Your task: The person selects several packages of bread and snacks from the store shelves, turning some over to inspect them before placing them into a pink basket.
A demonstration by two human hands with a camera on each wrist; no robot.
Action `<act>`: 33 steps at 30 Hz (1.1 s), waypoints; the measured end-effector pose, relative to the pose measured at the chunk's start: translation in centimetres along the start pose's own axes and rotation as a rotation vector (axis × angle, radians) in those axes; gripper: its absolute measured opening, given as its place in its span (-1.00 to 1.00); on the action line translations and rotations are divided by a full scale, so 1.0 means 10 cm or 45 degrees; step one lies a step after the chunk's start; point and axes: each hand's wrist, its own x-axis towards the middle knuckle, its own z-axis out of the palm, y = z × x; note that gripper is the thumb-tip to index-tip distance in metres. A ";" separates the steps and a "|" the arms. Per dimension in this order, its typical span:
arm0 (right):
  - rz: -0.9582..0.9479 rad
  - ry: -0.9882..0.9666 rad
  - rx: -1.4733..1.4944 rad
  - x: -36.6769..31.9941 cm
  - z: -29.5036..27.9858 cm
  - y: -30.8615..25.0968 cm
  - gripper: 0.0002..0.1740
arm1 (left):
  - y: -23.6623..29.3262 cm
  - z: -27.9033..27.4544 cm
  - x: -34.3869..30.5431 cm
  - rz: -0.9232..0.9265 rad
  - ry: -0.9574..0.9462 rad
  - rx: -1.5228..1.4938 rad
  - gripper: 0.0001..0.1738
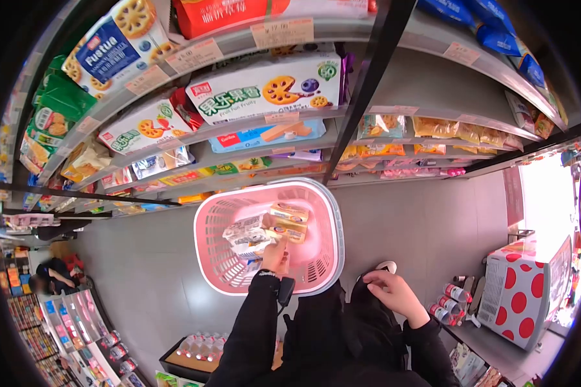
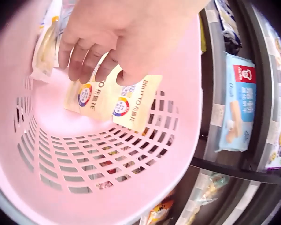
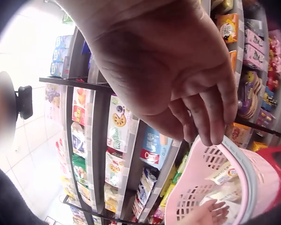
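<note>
"Shelving (image 1: 342, 28) first. What stands at its left end?"

"A blue-and-white Fuetua pack (image 1: 113, 55), upper tier. Moving rightward, a pink basket (image 1: 201, 251) in front of the person."

"Contents?"

"White packets (image 1: 244, 231) toward the left; to their right, yellow packs (image 1: 294, 230) lying side by side."

"Left hand (image 1: 276, 258)?"

"Inside the basket, over the goods. Fingers loosely bent, grasping nothing (whether the fingertips touch a pack, I cannot tell)."

"Right hand (image 1: 394, 295)?"

"Outside the basket, to its right. Fingers relaxed and slightly bent; grip released, palm bare in the right wrist view."

"Far right?"

"Bottles (image 1: 457, 294) with red labels, then a red-dotted unit (image 1: 515, 290) just beside them."
</note>
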 end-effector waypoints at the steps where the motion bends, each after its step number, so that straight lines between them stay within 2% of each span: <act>1: 0.017 -0.006 0.003 -0.01 0.03 0.01 -0.76 | 0.06 0.03 0.02 -0.064 0.026 -0.035 -0.47; 2: 0.036 0.003 0.038 -0.01 0.05 0.02 -0.76 | 0.13 0.07 0.02 -0.123 0.057 -0.071 -0.46; 4: 0.064 0.011 0.081 0.00 0.10 0.03 -0.77 | 0.06 0.15 0.13 -0.079 0.108 -0.179 -0.50; 6: 0.062 0.003 0.071 0.01 0.14 0.06 -0.77 | 0.05 0.17 0.21 -0.162 0.082 -0.184 -0.59; 7: 0.075 0.001 0.079 0.01 0.16 0.07 -0.77 | 0.06 0.16 0.21 -0.167 0.039 -0.230 -0.71; 8: 0.071 -0.005 0.071 0.02 0.18 0.08 -0.77 | 0.06 0.15 0.20 -0.179 0.038 -0.222 -0.71; 10: 0.069 -0.015 0.065 0.03 0.22 0.08 -0.77 | 0.05 0.14 0.18 -0.074 -0.042 -0.281 -0.76; 12: 0.053 -0.037 0.116 0.06 0.25 0.06 -0.77 | 0.04 0.09 0.15 -0.102 -0.094 -0.241 -0.76; 14: 0.026 -0.036 0.091 0.09 0.28 0.01 -0.77 | 0.01 0.06 0.07 -0.034 -0.174 -0.378 -0.75; 16: -0.001 -0.030 0.064 0.10 0.30 -0.02 -0.76 | 0.03 0.07 -0.11 -0.009 -0.157 -0.417 -0.76; 18: -0.043 -0.053 0.033 0.12 0.32 -0.03 -0.74 | 0.09 0.08 -0.36 0.105 -0.088 -0.668 -0.79; 20: -0.062 -0.034 0.019 0.14 0.33 -0.06 -0.70 | 0.20 0.06 -0.63 0.137 -0.111 -0.684 -0.78; 22: -0.086 -0.018 -0.001 0.16 0.33 -0.12 -0.66 | 0.28 0.09 -0.89 0.294 -0.122 -0.848 -0.78; 24: -0.334 0.143 -0.187 0.20 0.33 -0.22 -0.53 | 0.30 0.09 -1.04 0.394 -0.150 -0.730 -0.79; 27: -0.469 0.279 -0.333 0.22 0.35 -0.29 -0.43 | 0.51 0.18 -1.45 0.481 -0.254 -0.728 -0.74; 30: -0.624 0.272 -0.436 0.19 0.30 -0.37 -0.43 | 0.79 0.26 -1.82 0.574 -0.296 -0.681 -0.74; 33: -0.712 0.282 -0.359 0.13 0.23 -0.37 -0.50 | 0.94 0.36 -2.04 0.599 -0.342 -0.722 -0.76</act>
